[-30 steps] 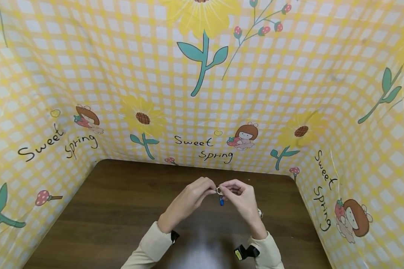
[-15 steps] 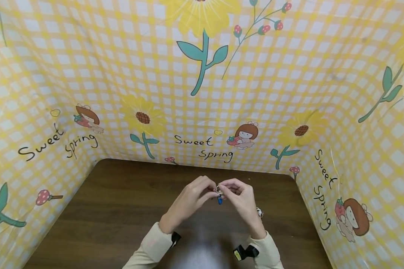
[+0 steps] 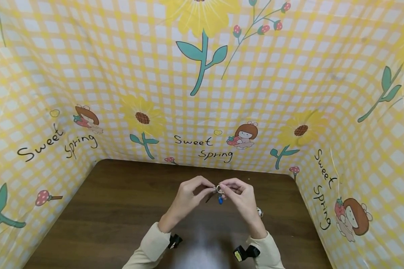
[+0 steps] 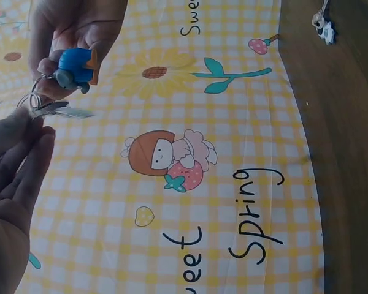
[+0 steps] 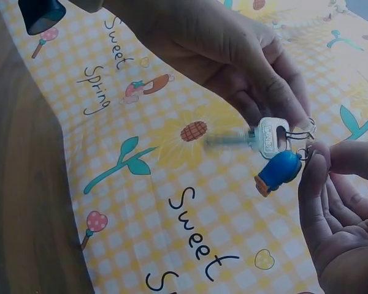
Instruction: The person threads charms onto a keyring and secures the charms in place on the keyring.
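Note:
A metal key ring [image 3: 219, 189] is held up above the table between both hands. My left hand [image 3: 190, 196] pinches its left side between thumb and fingers. My right hand [image 3: 240, 194] pinches the opposite side. From the ring hangs a small blue figurine charm [image 5: 278, 171] with an orange end, close to the right fingertips. A silver key [image 5: 271, 138] is also linked on; its blade is blurred in the right wrist view. Seen from the left wrist, the key [image 4: 61, 111] lies beside the left fingertips. Exactly where the fingertips meet the ring is partly hidden.
On the brown wooden table [image 3: 121, 224], a small white item with metal parts [image 4: 324, 27] lies near the right wrist. A yellow checked cloth [image 3: 202, 112] encloses the back and both sides. Black wrist devices [image 3: 245, 253] sit at the sleeves.
The left hand has shifted slightly left and its fingers have changed their hold on the ring. The key now shows below the left fingers. The right hand stays nearly still.

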`<move>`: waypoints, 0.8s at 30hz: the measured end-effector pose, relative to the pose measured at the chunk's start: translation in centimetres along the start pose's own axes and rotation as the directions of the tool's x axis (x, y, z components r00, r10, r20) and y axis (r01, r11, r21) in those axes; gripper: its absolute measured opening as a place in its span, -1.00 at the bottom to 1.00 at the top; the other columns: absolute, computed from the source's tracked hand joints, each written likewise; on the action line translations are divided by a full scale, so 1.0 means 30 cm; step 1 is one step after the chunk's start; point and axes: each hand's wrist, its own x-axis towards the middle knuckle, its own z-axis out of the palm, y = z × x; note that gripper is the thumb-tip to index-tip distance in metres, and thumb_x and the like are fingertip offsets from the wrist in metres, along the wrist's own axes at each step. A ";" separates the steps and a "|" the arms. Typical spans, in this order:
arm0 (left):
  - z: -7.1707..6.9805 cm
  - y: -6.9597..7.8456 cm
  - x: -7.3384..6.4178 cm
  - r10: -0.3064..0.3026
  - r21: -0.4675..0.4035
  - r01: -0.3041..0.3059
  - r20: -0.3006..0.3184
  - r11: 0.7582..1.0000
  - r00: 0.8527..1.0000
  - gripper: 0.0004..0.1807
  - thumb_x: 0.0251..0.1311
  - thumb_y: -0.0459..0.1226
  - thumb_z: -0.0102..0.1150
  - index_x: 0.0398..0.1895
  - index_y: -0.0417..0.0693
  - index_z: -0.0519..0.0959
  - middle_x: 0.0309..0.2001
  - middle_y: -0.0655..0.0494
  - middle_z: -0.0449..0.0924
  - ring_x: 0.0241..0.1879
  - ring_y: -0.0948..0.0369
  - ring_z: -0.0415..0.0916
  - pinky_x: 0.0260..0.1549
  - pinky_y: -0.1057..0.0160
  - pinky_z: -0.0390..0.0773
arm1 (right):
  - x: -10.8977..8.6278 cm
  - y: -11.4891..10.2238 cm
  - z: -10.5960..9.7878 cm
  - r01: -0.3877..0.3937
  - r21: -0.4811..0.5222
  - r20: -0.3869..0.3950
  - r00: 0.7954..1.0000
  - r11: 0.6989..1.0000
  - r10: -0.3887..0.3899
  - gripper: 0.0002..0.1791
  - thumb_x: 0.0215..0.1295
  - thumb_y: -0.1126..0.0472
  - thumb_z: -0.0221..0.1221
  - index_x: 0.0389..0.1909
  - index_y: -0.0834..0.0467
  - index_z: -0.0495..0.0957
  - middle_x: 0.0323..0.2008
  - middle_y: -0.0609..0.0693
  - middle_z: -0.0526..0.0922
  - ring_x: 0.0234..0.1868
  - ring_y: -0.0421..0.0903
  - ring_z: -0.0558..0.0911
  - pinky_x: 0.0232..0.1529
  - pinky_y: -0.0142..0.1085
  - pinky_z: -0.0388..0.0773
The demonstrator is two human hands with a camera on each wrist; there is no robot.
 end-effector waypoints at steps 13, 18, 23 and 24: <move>-0.012 0.025 0.022 0.195 0.290 -0.240 0.174 0.927 0.965 -0.75 0.06 -0.59 0.53 -0.32 -0.19 0.66 -0.28 0.08 0.63 -0.27 0.21 0.60 -0.22 0.44 0.62 | 0.005 0.002 -0.001 -0.025 -0.054 -0.034 0.999 0.998 0.023 -0.86 0.43 0.43 0.31 -0.16 0.50 0.69 -0.36 0.15 0.78 -0.48 -0.23 0.70 -0.38 -0.38 0.69; -0.017 0.032 0.027 0.222 0.371 -0.287 0.209 0.883 0.953 -0.76 0.10 -0.55 0.53 -0.33 -0.18 0.63 -0.30 0.09 0.61 -0.27 0.23 0.58 -0.23 0.44 0.61 | 0.007 0.009 0.001 -0.089 -0.090 -0.040 0.996 0.992 0.085 -0.82 0.44 0.37 0.33 -0.11 0.47 0.72 -0.30 0.24 0.79 -0.42 -0.20 0.75 -0.30 -0.34 0.73; -0.023 0.032 0.022 0.210 0.408 -0.288 0.225 0.866 0.951 -0.79 0.14 -0.53 0.51 -0.33 -0.18 0.62 -0.31 0.08 0.61 -0.27 0.21 0.58 -0.25 0.41 0.62 | 0.006 0.010 0.008 -0.136 -0.178 -0.055 0.990 0.975 0.128 -0.87 0.42 0.35 0.36 -0.22 0.39 0.74 -0.38 0.19 0.78 -0.45 -0.18 0.75 -0.31 -0.34 0.72; -0.022 0.030 0.020 0.217 0.414 -0.297 0.231 0.860 0.949 -0.80 0.16 -0.52 0.50 -0.33 -0.18 0.63 -0.31 0.08 0.61 -0.27 0.21 0.59 -0.25 0.41 0.62 | 0.005 0.011 0.009 -0.141 -0.196 -0.059 0.990 0.970 0.132 -0.89 0.41 0.36 0.36 -0.24 0.37 0.75 -0.40 0.17 0.78 -0.47 -0.18 0.75 -0.34 -0.34 0.72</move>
